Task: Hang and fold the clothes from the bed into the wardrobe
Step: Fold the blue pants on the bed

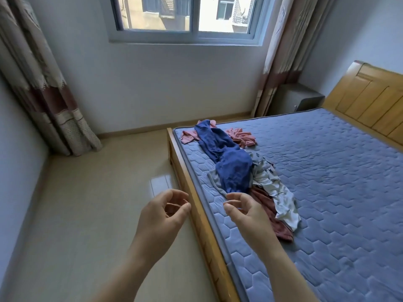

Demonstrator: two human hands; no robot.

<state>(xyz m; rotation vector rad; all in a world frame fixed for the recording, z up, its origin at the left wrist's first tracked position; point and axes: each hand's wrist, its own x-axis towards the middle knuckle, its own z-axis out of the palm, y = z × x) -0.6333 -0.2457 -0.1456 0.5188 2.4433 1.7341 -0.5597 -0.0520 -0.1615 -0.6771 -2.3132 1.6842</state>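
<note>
Zero garments hung or folded, judging by the heap (236, 173) of blue shirt (218, 144), pink pieces (241, 136), pale grey top (281, 192) and dark red cloth (277, 223) lying by the near edge of the bed (338, 182), left hand (162, 216) and right hand (246, 212) loosely curled, empty, just short of it, wardrobe unseen.

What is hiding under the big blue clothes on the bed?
From under the blue garment pink clothes peek out at the far end, and grey cloth, white cloth and dark red cloth at the near end. Anything else beneath is covered.
</note>
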